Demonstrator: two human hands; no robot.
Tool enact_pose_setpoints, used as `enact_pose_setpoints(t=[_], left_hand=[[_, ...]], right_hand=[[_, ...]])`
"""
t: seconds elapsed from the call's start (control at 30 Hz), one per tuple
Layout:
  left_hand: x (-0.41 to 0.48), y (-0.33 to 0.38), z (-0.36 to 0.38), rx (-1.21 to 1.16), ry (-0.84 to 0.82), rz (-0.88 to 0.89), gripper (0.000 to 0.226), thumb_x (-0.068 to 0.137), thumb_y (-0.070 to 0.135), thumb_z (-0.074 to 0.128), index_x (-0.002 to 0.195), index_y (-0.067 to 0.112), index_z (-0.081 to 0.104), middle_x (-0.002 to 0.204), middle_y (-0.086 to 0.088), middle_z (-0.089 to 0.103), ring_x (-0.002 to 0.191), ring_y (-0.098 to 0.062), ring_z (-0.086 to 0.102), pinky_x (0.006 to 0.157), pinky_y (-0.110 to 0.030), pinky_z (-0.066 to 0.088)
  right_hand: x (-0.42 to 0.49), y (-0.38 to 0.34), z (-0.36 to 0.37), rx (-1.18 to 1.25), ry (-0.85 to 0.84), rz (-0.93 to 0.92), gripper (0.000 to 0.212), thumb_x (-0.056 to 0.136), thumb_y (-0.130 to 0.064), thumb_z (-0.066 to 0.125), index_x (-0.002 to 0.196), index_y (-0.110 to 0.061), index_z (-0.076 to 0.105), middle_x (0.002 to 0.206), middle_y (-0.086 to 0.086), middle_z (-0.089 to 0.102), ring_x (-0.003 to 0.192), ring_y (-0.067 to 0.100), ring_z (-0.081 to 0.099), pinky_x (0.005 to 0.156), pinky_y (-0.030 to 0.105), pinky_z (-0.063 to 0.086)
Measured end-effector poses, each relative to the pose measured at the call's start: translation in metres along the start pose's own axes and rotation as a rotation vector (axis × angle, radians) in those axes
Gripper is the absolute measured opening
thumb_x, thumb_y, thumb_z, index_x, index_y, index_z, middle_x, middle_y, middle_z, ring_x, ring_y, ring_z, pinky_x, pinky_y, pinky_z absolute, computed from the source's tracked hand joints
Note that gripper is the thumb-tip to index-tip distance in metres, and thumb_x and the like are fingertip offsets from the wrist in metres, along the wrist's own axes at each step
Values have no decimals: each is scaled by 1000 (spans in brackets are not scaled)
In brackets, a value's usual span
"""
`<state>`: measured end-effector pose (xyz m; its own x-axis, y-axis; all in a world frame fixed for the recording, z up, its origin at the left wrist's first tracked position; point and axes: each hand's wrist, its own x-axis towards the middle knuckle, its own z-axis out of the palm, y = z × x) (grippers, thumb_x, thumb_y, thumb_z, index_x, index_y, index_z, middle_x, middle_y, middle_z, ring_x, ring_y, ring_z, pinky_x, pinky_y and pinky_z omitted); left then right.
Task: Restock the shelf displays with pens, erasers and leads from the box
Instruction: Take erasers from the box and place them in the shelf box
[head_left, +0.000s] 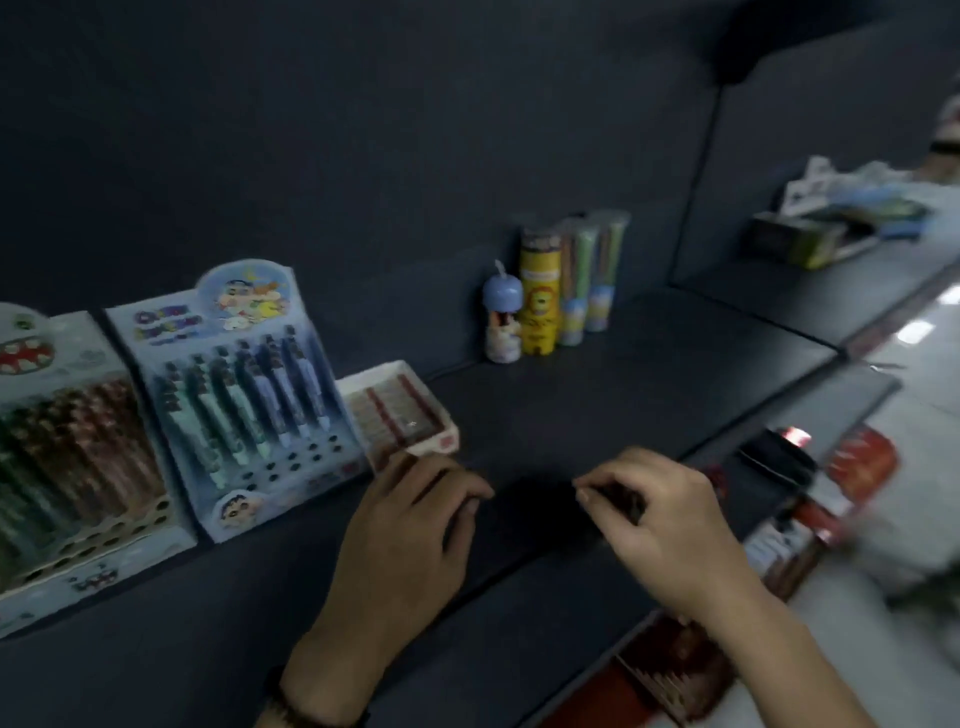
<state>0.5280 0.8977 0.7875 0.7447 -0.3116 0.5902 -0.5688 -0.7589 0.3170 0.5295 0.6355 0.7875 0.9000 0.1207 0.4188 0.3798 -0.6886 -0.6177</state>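
The white tray of red-striped small packs sits on the dark shelf, just beside the blue pen display and directly beyond the left hand. That hand's knuckles lie at the tray's front corner; blur hides whether they touch it. The left hand reaches in from below with its back upward and its fingers bent, tips pointing down toward the shelf. Whether it holds anything cannot be told. The right hand hangs over the shelf's front edge, apart from the left, a dark stretch of shelf between them. Its forearm comes in from the lower right, its fingers are curled, and thumb and forefinger are drawn together as if pinching. Something dark shows inside the curl, but the blur does not settle whether it is an item or shadow. A second pen display stands at the far left. At the shelf's back stand a yellow tube, two greenish tubes and a small blue-capped figure, well apart from both hands.
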Motion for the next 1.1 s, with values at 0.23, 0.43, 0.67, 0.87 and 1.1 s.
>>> enact_pose_setpoints(t=[0.23, 0.43, 0.67, 0.87, 1.1], left_hand=[[-23, 156, 87, -173, -402, 347, 8, 97, 34, 62, 105, 36, 64, 99, 16, 61, 90, -12, 60, 70, -31, 53], [-90, 311, 210, -182, -728, 502, 12, 98, 39, 59, 108, 35, 65, 103, 11, 64, 97, -18, 63, 77, -36, 55], [-193, 478, 316, -237, -1083, 585, 18, 102, 45, 53, 111, 35, 64, 108, 13, 64, 105, -13, 61, 89, -37, 54], [-258, 579, 412, -213, -1332, 594, 19, 101, 43, 58, 115, 35, 67, 114, 10, 68, 107, -15, 62, 89, -36, 55], [-320, 633, 573, -184, -1573, 633, 16, 104, 33, 56, 116, 29, 65, 121, 5, 61, 107, -17, 59, 86, -33, 52]], right_hand=[[-175, 68, -76, -197, 6, 467, 4, 96, -36, 74, 99, -36, 74, 95, -18, 59, 89, 1, 58, 82, 16, 45], [-359, 131, -152, -242, -22, 822, 15, 96, -36, 69, 108, -28, 73, 95, -11, 57, 90, 11, 59, 86, 28, 46], [-580, 186, -234, -18, 65, 1211, 24, 91, -47, 62, 102, -31, 75, 92, -12, 74, 84, 4, 68, 79, 33, 59], [-714, 265, -274, 25, 40, 1450, 20, 97, -41, 69, 111, -27, 75, 106, -8, 70, 95, 10, 66, 84, 28, 53], [-807, 408, -257, 83, -62, 1653, 30, 98, -43, 68, 123, -28, 70, 112, -6, 70, 91, 7, 59, 78, 24, 45]])
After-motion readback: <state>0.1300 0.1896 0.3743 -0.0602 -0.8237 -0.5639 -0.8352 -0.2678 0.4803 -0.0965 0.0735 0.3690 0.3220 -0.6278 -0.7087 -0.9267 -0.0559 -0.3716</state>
